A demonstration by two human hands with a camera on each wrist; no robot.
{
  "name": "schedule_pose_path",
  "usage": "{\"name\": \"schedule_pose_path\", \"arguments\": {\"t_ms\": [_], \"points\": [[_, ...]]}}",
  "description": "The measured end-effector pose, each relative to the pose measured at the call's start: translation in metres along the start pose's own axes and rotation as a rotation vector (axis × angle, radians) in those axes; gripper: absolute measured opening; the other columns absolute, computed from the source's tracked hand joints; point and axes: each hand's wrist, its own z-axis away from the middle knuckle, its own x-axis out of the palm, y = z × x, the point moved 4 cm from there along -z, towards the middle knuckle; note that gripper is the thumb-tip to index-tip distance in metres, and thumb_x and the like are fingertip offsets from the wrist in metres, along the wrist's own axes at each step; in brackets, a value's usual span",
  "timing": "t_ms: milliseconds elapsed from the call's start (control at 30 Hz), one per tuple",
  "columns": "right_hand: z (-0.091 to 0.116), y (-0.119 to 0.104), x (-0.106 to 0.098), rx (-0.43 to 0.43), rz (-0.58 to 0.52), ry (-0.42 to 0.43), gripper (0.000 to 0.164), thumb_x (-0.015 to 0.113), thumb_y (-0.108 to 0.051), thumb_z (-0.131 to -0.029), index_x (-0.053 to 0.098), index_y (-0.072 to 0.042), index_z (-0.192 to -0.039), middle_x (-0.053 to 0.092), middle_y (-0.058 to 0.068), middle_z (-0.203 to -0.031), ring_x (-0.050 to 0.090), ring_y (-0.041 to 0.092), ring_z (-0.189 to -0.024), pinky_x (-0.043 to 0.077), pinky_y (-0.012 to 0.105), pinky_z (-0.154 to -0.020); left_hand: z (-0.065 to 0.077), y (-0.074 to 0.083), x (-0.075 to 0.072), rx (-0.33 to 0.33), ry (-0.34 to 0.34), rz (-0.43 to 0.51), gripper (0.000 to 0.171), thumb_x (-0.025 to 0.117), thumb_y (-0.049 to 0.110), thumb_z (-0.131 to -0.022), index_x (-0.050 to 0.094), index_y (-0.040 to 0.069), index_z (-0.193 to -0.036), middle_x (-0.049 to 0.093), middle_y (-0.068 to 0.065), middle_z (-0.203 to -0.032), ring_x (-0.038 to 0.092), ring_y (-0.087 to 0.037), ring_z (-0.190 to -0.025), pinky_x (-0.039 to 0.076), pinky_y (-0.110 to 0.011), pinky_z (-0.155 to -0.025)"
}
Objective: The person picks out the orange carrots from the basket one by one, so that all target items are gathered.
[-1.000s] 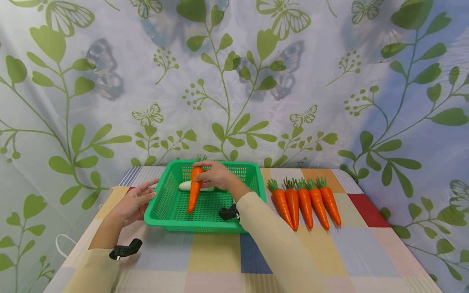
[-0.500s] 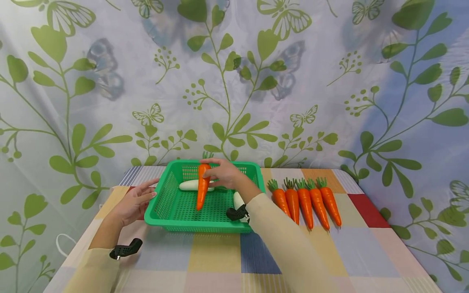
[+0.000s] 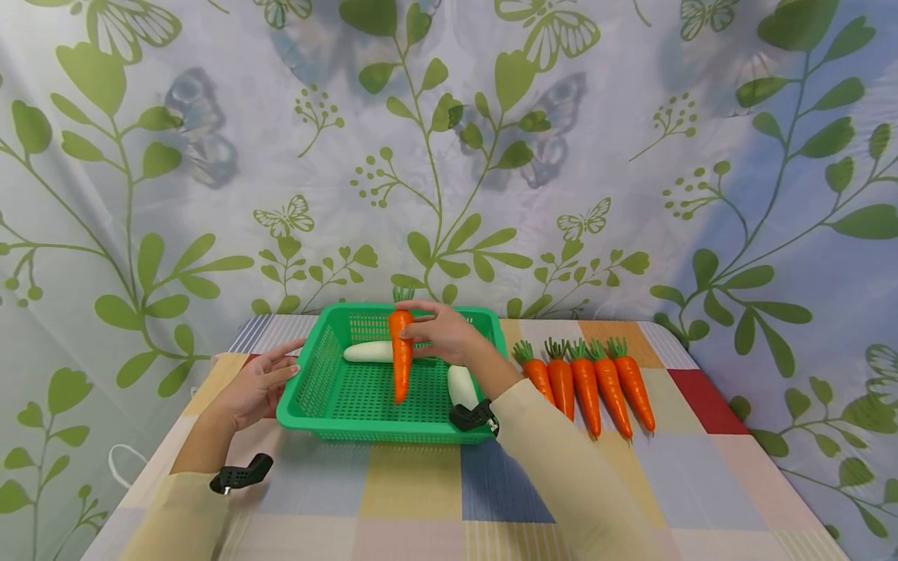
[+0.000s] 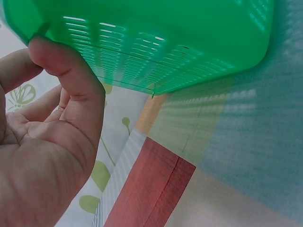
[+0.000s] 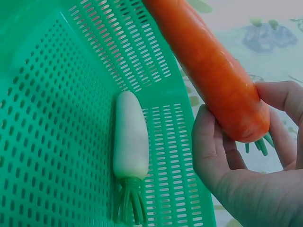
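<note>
My right hand [image 3: 445, 335] pinches a carrot [image 3: 401, 354] near its green-topped end, thumb and fingers on either side. The carrot hangs point down above the green plastic basket [image 3: 393, 435], nearly upright in the head view. Inside, a white radish [image 3: 367, 352] lies along the back wall; its green leaves show in the right wrist view. Another white radish [image 3: 461, 387] lies at the right end, partly covered by my wrist. At the basket's left rim, my left hand [image 3: 256, 387] touches the edge with its fingers mostly extended; a fingertip [image 4: 45, 49] meets the rim in the left wrist view.
Several carrots [image 3: 588, 389] lie side by side on the checked tablecloth [image 3: 414, 483], right of the basket, under my right forearm's far side. A leaf-patterned curtain [image 3: 449, 156] hangs behind the table. A white cord [image 3: 122, 467] hangs at the left edge.
My right hand has shifted right above the basket with the carrot, which has turned more upright. The left hand stays at the rim, and the basket stays in place.
</note>
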Motion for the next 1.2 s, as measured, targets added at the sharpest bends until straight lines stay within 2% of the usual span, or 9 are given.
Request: {"name": "schedule_pose_path", "arguments": {"t_ms": [367, 700, 1000, 1200], "points": [[0.023, -0.005, -0.016, -0.036, -0.066, 0.043, 0.054, 0.065, 0.003, -0.096, 0.058, -0.020, -0.144, 0.054, 0.018, -0.143, 0.064, 0.036, -0.120, 0.056, 0.056, -0.099, 0.000, 0.001, -0.002, -0.021, 0.022, -0.028, 0.065, 0.049, 0.010, -0.108, 0.015, 0.006, -0.163, 0.068, 0.001, -0.117, 0.074, -0.012, -0.101, 0.063, -0.033, -0.086], [0.041, -0.004, -0.033, -0.072, -0.092, 0.067, 0.056, 0.063, 0.006, -0.096, 0.055, -0.015, -0.147, 0.057, 0.019, -0.138, 0.063, 0.032, -0.115, 0.062, 0.042, -0.084, 0.000, 0.001, -0.003, -0.016, 0.019, -0.046, 0.066, 0.049, 0.010, -0.108, 0.013, 0.004, -0.163, 0.067, 0.000, -0.119, 0.074, -0.014, -0.102, 0.063, -0.034, -0.087], [0.058, -0.004, -0.050, -0.086, -0.060, 0.117, 0.059, 0.069, 0.003, -0.093, 0.055, -0.015, -0.147, 0.059, 0.017, -0.134, 0.065, 0.033, -0.114, 0.062, 0.046, -0.088, 0.000, 0.002, -0.001, -0.015, 0.011, -0.032, 0.064, 0.048, 0.010, -0.108, 0.015, 0.005, -0.163, 0.068, 0.000, -0.120, 0.074, -0.013, -0.102, 0.063, -0.033, -0.087], [0.069, -0.002, -0.062, -0.084, -0.044, 0.158, 0.058, 0.072, 0.000, -0.092, 0.056, -0.015, -0.145, 0.061, 0.016, -0.133, 0.068, 0.028, -0.108, 0.063, 0.044, -0.086, 0.000, 0.002, 0.000, -0.011, 0.011, -0.021, 0.063, 0.047, 0.009, -0.109, 0.015, 0.005, -0.163, 0.069, 0.000, -0.119, 0.074, -0.013, -0.102, 0.063, -0.033, -0.087]]}}
